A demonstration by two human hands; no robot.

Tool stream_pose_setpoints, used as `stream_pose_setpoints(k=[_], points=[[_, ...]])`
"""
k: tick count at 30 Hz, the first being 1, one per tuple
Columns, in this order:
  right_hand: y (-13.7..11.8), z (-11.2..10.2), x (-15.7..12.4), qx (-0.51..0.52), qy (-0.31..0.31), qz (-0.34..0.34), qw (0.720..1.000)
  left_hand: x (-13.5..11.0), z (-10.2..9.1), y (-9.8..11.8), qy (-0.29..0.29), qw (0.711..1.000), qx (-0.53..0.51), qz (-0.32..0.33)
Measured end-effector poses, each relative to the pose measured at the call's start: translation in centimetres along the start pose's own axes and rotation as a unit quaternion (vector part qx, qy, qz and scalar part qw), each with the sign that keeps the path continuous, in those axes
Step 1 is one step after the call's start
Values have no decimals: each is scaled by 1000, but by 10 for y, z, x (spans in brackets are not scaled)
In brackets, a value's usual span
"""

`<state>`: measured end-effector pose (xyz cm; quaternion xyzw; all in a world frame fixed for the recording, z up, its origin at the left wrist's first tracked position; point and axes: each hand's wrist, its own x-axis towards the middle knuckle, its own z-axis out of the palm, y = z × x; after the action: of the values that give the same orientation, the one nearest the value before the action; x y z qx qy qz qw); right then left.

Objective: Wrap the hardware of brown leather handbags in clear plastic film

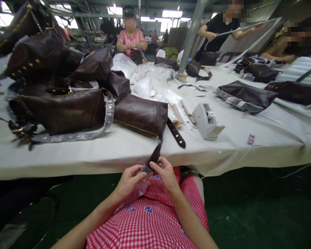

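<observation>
A cloth-covered worktable (217, 157) spans the frame, with a heap of dark-brown leather handbags (41, 55) at upper left. At centre, one zippered handbag (142, 114) lies near the table's front edge, apparently so that its leather strap (154, 155) reaches over it, while a gray tape dispenser (207, 122) stands farther right. At lower centre, with room below that edge for the wrists to turn, the right hand (167, 174) pinches the strap narrowly and the left hand (131, 180) pinches clear plastic film (140, 188) at its end, seemingly to keep the two together.
</observation>
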<state>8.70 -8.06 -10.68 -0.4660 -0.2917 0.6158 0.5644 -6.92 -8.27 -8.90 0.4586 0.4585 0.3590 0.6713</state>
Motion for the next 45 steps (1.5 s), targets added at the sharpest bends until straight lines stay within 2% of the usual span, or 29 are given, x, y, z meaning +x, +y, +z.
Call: stream_pose_setpoints(k=[7, 13, 18, 26, 32, 36, 41, 45], points=[[-1, 0, 0, 2, 8, -4, 1000, -1, 6, 3, 19, 999, -39, -13], [-2, 0, 2, -34, 26, -9, 999, 2, 6, 3, 22, 999, -25, -3], [-1, 0, 4, -43, 13, -4, 999, 6, 3, 2, 25, 1000, -10, -10], [-5, 2, 4, -41, 21, 1, 999, 8, -3, 3, -32, 998, -18, -52], [-9, 3, 3, -11, 1, 8, 1000, 8, -6, -2, -107, 975, -107, -160], [-8, 0, 3, -15, 12, 6, 1000, 11, -10, -4, -128, 978, -27, -162], [-6, -1, 6, 4, -5, 15, 1000, 17, -13, 8, -147, 978, 67, -129], [-2, 0, 7, 8, 0, 18, 1000, 19, -12, 11, -137, 978, 77, -138]])
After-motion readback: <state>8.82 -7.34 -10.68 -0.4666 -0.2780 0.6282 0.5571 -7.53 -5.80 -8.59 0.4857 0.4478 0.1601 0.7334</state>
